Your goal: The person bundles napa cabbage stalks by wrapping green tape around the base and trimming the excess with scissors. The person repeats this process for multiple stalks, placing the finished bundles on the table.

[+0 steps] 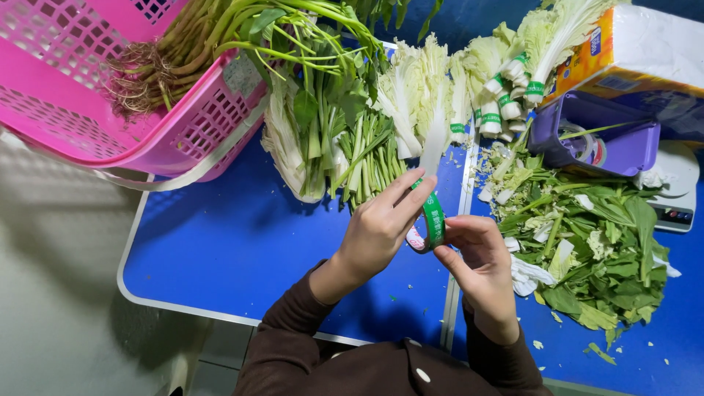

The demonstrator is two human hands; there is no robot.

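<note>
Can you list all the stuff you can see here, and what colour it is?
table: one, blue, under everything
basket: one, pink, top left, holding rooted green stalks
loose greens: one pile, green and white, centre top
banded bundles: several, pale green, top right
leaf scraps: one heap, green, right
tray: one, purple, right
scale: one, white, far right
tape roll: one, green, between the hands
left hand: fingers on tape
right hand: holding roll

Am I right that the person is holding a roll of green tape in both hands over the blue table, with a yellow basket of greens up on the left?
Not quite: the basket is pink, not yellow, as the head view shows. The rest holds: the left hand and right hand hold the roll of green tape over the blue table.
</note>
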